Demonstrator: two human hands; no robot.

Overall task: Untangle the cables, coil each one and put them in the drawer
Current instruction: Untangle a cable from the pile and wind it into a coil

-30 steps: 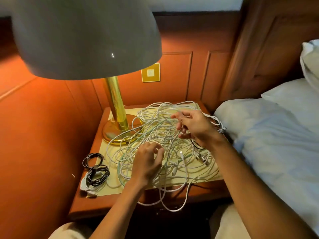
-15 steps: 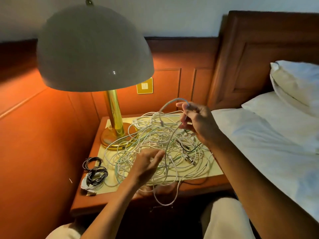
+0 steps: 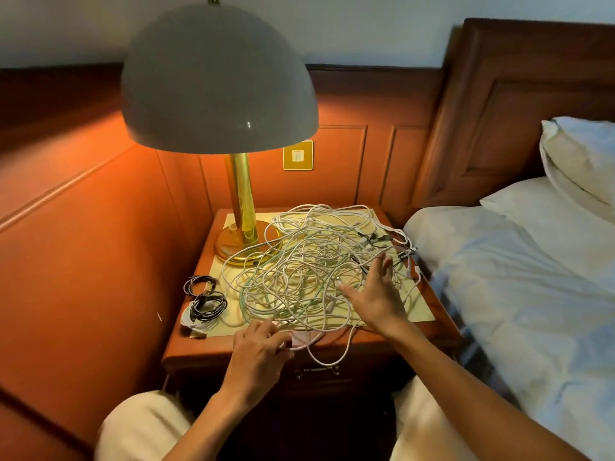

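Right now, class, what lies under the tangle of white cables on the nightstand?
Under the tangle of white cables lies a pale yellow mat, on the wooden nightstand. The mat's middle is covered, so anything there cannot be seen.

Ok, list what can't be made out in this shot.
- Head view: the number of cables in the white tangle; strands overlap too densely.
- Drawer contents: its front is closed and in shadow.
- Left hand grip on the loop at the nightstand edge: fingertips blurred.
- Cable plugs under the right hand: hidden.
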